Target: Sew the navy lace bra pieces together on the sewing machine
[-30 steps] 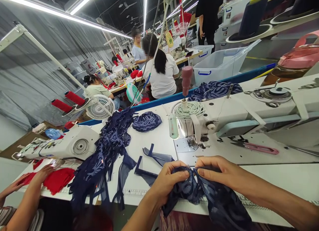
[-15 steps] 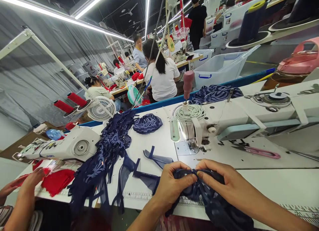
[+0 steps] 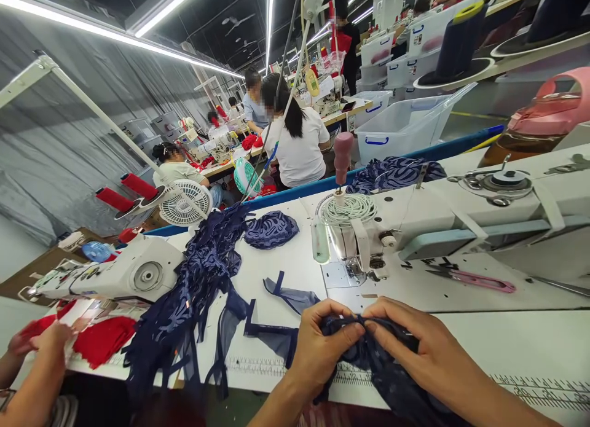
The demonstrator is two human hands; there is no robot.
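Two hands pinch gathered navy fabric (image 3: pixel 396 384) at lower center, below a white sewing machine (image 3: pixel 431 203).

The left hand (image 3: pixel 318 347) and right hand (image 3: pixel 417 341) grip it thumb against finger, tips nearly meeting; this looks like matching edges, and the next move probably calls for keeping both pinches firm. Upper right, a clear bin (image 3: pixel 401 142), contents indistinct; right edge, a pink-lidded bottle (image 3: pixel 501 148) holding brown liquid.
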